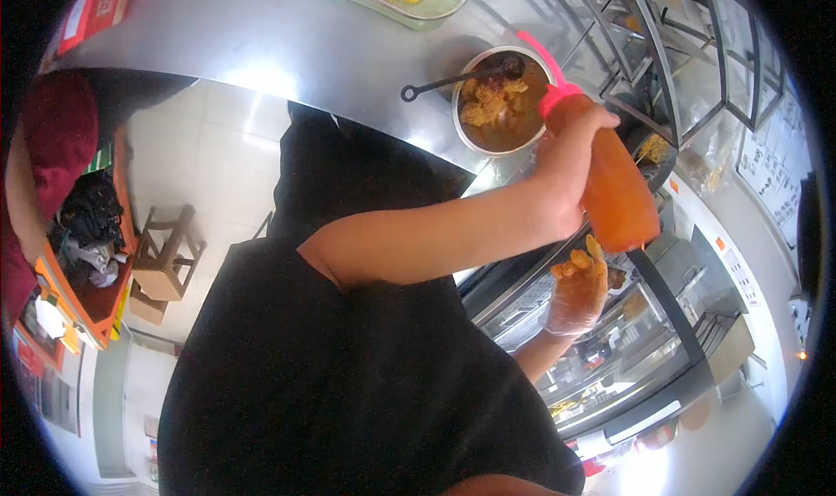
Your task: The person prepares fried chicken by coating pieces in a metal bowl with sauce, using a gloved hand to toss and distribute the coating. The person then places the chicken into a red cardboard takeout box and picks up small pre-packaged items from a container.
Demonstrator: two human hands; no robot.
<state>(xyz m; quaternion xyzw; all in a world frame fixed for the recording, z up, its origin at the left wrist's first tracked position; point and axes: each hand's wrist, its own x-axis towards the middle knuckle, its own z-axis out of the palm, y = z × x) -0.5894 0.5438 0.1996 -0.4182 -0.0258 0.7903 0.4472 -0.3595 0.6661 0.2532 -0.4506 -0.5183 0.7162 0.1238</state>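
Note:
My left hand (575, 150) grips a plastic squeeze bottle (620, 195) of orange sauce near its neck. The bottle's pink cap and long nozzle (539, 55) point across the rim of a round metal bowl (459, 120). Inside that bowl lie battered, fried-looking pieces (486, 101) in brown sauce or crumbs. A dark long-handled spoon (434, 88) rests across it, its end coated dark. Below the bottle, my right hand (578, 300) wears a clear plastic glove and holds a golden fried piece (580, 262) at its fingertips.
The bowl stands on a steel counter (215, 22). Beyond it sits a glass tray (418, 20) of yellow food with a red-headed utensil. Metal racks (666, 71) and a glass display case (620, 339) are to the right. At far left are a person's maroon sleeve (62, 130) and stacked stools (163, 261).

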